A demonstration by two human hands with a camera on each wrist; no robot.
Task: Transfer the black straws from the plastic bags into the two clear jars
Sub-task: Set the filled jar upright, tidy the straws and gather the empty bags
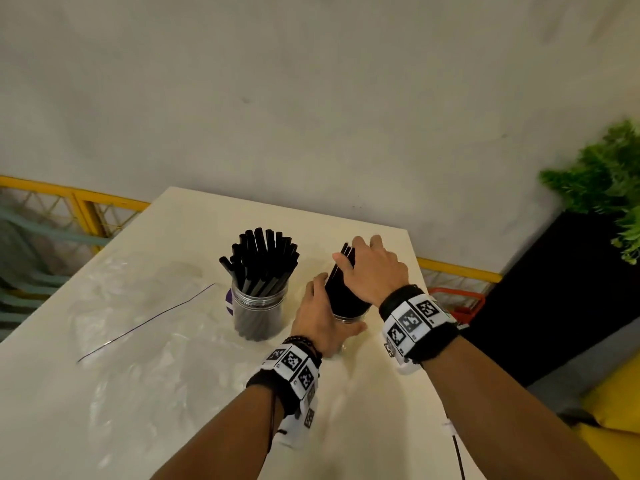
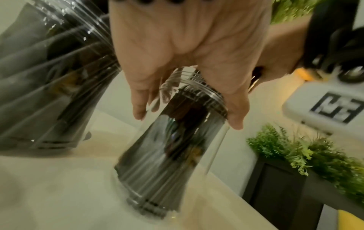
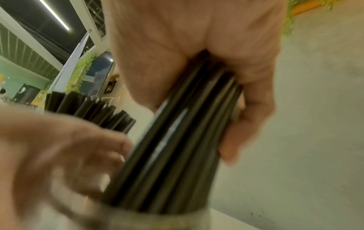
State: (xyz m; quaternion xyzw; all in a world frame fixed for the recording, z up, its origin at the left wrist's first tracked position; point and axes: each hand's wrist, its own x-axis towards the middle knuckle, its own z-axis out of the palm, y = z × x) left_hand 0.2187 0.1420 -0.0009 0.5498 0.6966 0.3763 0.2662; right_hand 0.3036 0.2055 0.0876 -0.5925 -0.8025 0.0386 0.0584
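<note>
The right hand (image 1: 372,268) is clenching a bundle of black straws (image 1: 341,282) from above, its fingers (image 3: 254,109) curling round the far side of the bundle and the thumb crossing the near side, as the right wrist view is showing. The lower ends of the straws are already sitting inside the second jar (image 2: 177,140), while the tops are poking out above the knuckles, right of centre in the head view. The left hand (image 1: 320,317) is steadying that jar, its fingers (image 2: 139,99) and thumb wrapping loosely round the threaded neck; the left wrist view is showing the glass between them, though blur is hiding how firmly they are pressing.

Judging by this, the step in hand is loading the second jar, and it is looking nearly finished. The next move is probably calling for the right hand to loosen and let the bundle fan out against the rim, with the left keeping the jar from tipping, since the straws are leaning to one side.

Further left, just beside this jar, the first jar (image 1: 258,313) is standing upright and packed with straws. Beyond it, toward the left of the frame, an emptied plastic bag (image 1: 138,306) is lying flat on the cream tabletop (image 1: 173,427). A green plant (image 1: 602,174) is showing at the right edge.
</note>
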